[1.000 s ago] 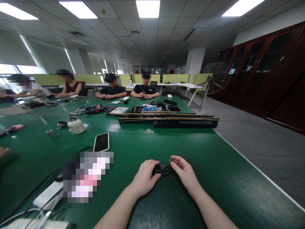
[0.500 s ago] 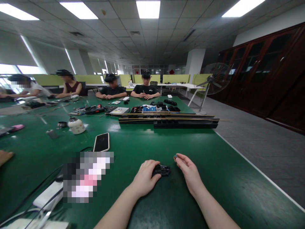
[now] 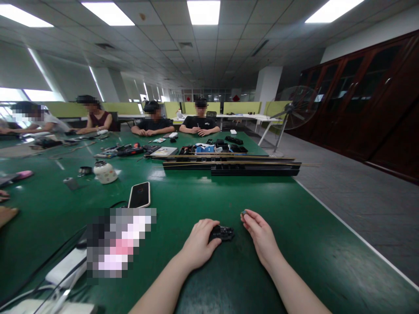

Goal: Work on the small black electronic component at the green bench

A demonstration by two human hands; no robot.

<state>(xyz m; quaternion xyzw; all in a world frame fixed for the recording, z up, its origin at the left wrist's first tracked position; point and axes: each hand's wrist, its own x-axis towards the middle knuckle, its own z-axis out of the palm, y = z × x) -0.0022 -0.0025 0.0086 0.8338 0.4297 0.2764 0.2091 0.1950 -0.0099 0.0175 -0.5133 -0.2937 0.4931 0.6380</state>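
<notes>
Right hand [image 3: 260, 237] is sitting farther from the black part [image 3: 226, 233] than a second ago.
Left hand [image 3: 200, 244] is gripping that part in its fingers, hiding its left end, inward from the green surface [image 3: 314, 244]'s right edge; right fingertips are pinching a bluish bit [image 3: 243, 213], mostly covered. Someone else's hand [image 3: 8, 214] is showing, cut off at left.

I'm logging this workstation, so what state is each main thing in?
Black part: held at one end by the left hand
Small piece: pinched in the right hand
Phone: face up
White jar: upright
Fan: standing; spinning or not, unclear
Ceiling lights: lit
Cabinet doors: shut
</notes>
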